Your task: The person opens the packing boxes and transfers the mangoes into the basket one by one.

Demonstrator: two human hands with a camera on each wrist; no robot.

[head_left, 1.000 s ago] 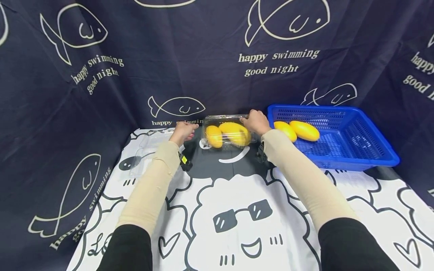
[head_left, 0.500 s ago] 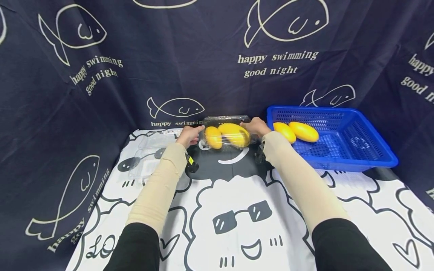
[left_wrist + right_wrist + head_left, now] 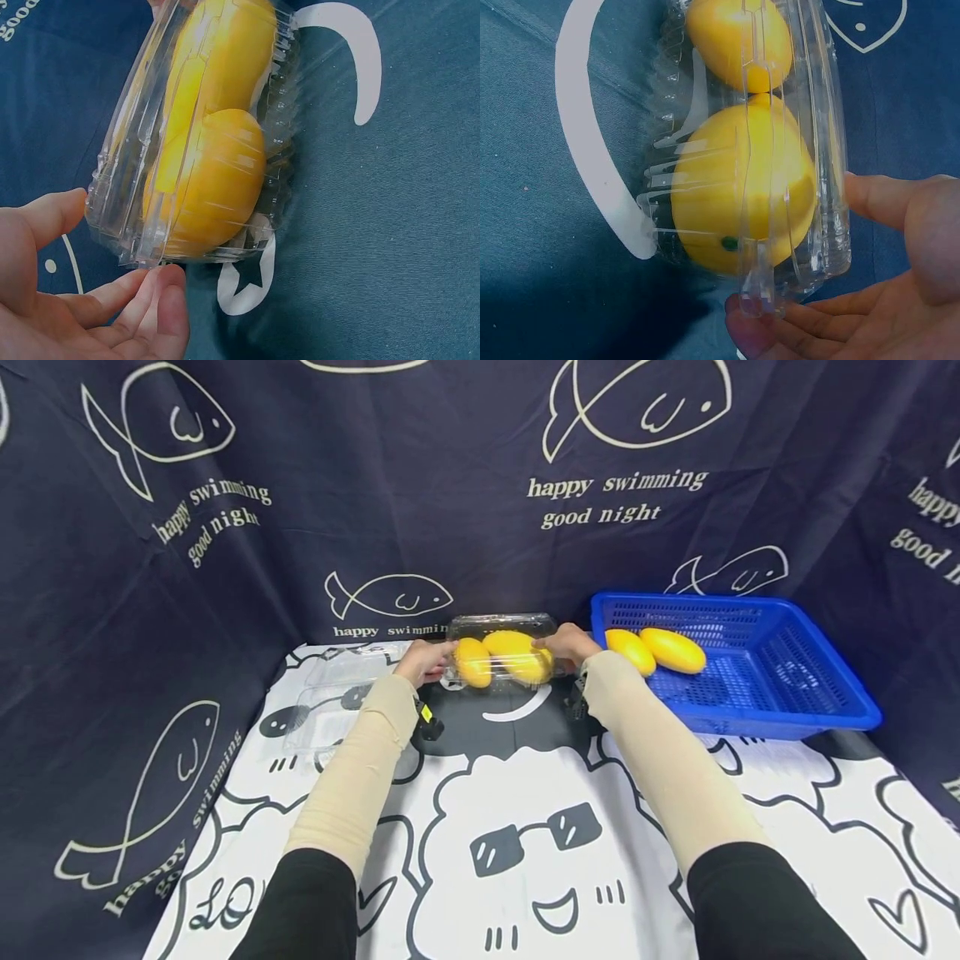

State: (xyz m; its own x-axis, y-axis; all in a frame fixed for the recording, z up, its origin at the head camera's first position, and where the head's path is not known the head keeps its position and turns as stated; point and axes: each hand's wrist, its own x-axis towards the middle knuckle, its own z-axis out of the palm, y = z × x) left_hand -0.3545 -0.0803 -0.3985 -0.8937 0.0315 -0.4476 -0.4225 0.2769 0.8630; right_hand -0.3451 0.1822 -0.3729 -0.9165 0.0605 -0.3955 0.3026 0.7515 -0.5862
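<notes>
The clear plastic box (image 3: 501,625) is standing at the desk's (image 3: 525,735) far side, with yellow fruits (image 3: 217,187) showing through its walls. A second ago the left hand (image 3: 425,662) was apart from it; now that hand is touching the left end, so both ends are being held, seemingly to steady or close it. Each hand is partly spread, thumb and fingertips pinching the box's edge; the right hand (image 3: 567,643) is gripping the right end. Beside it, a blue basket (image 3: 750,720) is holding two more fruits (image 3: 673,651).
</notes>
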